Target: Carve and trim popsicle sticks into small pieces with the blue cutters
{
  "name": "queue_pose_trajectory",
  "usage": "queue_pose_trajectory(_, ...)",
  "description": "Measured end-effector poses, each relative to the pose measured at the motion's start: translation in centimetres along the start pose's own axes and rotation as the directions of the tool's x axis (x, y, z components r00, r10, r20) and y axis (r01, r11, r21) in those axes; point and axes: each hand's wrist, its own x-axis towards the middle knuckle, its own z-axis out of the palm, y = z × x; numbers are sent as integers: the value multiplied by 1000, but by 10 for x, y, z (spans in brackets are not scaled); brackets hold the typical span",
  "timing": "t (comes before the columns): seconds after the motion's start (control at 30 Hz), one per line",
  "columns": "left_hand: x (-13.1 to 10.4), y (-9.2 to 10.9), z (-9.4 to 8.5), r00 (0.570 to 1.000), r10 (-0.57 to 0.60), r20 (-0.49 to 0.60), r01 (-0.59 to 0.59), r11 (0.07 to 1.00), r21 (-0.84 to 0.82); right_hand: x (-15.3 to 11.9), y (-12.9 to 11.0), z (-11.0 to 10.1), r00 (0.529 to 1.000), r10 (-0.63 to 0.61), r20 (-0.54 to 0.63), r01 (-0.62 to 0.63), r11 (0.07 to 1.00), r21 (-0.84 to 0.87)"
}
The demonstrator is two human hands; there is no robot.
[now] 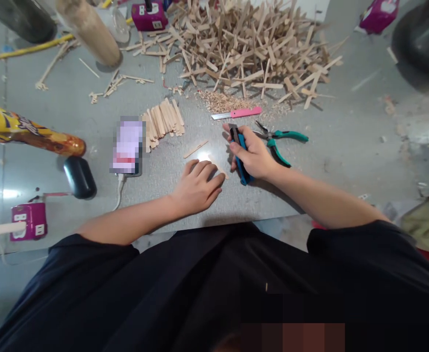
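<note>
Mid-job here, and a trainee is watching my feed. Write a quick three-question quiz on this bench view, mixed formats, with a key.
1. True or false: the green-handled pliers lie with their handles spread apart.
2. Fill in the blank: the knife lying on the table has a ____ handle.
3. What is the right hand holding?
A) the pliers
B) a blue-and-black utility knife
C) the phone

Key: 1. True; 2. pink; 3. B
</note>
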Motion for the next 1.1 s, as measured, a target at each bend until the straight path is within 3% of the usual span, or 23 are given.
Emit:
queue_pose_trajectory(0.1,-1,-3,3,1000,-11,-5,11,1000,-5,0,2,5,996,-43,-72,43,999,9)
queue_pose_trajectory(0.27,-4,-6,10,1000,-19,17,20,998,-55,-5,-5,2,999,-7,-49,9,999,40)
queue_pose_trajectory(0.37,-5,-10,12,999,4,52,0,997,-77,-10,-14,-4,990,41,134,-62,985,159)
queue_pose_trajectory(0.43,-5,-14,11,998,15,62,-10,996,-83,-11,-19,-8,939,86,334,-175,954,245)
queue_pose_trajectory(0.5,-6,-17,10,998,21,64,-15,996,-93,-11,-22,-12,888,125,442,-276,915,295)
queue_pose_trajectory(0.7,-9,-18,11,1000,12,-18,-15,986,-166,-7,-18,-23,791,135,596,-471,757,454)
queue_pose_trajectory(0.83,-10,-18,9,1000,-2,-27,-3,984,-179,-6,-17,-30,800,159,579,-514,679,524)
queue_pose_trajectory(0.93,-9,-21,6,975,26,-220,-81,967,-243,-6,-13,-32,804,175,569,-532,641,554)
queue_pose_trajectory(1.03,-10,-26,4,868,87,-488,-273,905,-326,-5,-8,-31,808,168,565,-531,623,574)
queue_pose_trajectory(1.1,-12,-29,7,838,98,-536,-329,876,-354,-4,-4,-29,812,160,561,-521,633,573)
